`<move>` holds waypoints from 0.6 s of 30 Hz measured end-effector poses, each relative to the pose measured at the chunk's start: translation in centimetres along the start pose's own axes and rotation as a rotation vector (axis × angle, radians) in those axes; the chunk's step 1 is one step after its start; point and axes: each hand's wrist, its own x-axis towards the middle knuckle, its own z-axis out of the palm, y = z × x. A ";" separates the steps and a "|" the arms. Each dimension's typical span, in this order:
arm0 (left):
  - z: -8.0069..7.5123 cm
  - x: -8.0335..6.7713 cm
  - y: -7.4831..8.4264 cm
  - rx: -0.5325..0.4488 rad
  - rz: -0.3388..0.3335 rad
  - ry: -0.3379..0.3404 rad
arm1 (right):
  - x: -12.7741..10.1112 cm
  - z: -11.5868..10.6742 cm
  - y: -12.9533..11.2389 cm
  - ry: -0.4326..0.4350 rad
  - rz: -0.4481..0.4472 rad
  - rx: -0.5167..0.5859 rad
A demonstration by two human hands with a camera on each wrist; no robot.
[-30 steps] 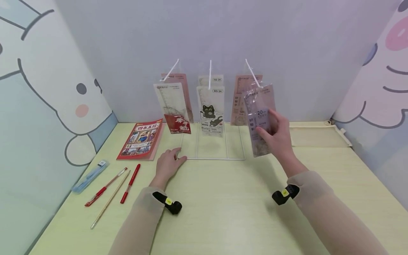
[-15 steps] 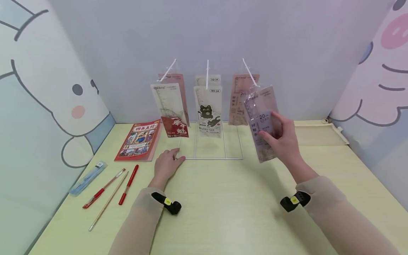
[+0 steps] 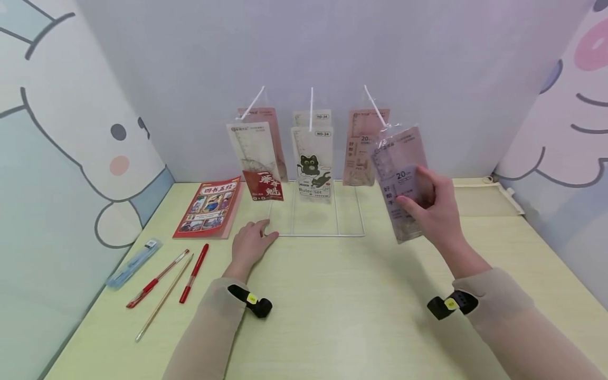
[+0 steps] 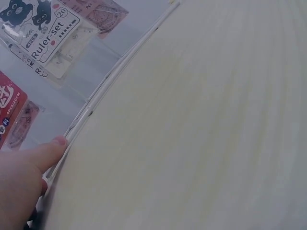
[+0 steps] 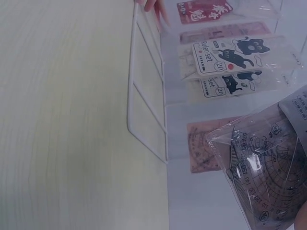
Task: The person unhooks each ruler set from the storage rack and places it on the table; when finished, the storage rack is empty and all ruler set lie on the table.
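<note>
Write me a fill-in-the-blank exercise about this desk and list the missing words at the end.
The large number on the ruler pack held by the right hand is ____.
The front pack on the middle hook shows cartoon black ____.
The left hand holds the front ____ corner of the wire rack.
The border on the front of the book is ____.

Missing words: 20; cats; left; red.

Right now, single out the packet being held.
The purple packet near the right prong: the right hand grips it; the other packets hang untouched.
</note>
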 end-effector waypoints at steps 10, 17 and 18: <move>0.1 0.0 0.2 0.006 0.007 0.013 | -0.5 -2.4 2.2 -0.009 0.146 -0.099; 0.0 -0.1 0.0 -0.004 0.005 0.013 | -1.2 -4.7 5.6 -0.045 0.242 -0.193; 0.0 -0.1 0.0 -0.004 0.003 0.014 | -1.3 -5.0 6.1 -0.053 0.250 -0.205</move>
